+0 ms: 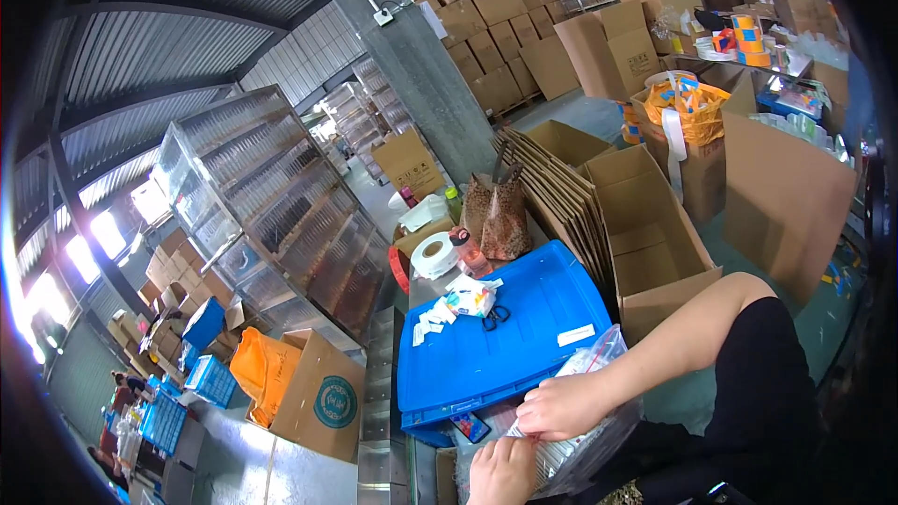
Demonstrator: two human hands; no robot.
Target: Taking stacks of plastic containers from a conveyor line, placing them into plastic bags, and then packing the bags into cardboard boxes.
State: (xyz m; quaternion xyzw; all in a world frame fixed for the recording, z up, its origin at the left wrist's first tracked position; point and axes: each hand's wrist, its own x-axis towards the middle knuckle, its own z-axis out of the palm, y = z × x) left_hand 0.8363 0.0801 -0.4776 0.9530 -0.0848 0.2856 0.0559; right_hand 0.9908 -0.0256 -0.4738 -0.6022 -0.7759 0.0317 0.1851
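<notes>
A clear plastic bag [599, 430] with thin white pieces in it lies at the near edge of the blue plastic bin, close to my lap. My right hand [566, 406] reaches over it from the right, its fingers curled on the bag. Just below and to the left, my left hand [503, 471] is closed too, its fingertips nearly touching the right hand. What lies under the fingertips is partly hidden. A phone [470, 426] with a lit screen rests beside the bag, below the bin's lid [524, 337].
On the lid are black scissors [496, 318] and a white packet [468, 297]. Behind stand a white tape roll [432, 255] and a pink bottle [470, 252]. Flattened cartons [561, 196] and an open carton [655, 234] stand to the right, a carton [323, 393] to the left.
</notes>
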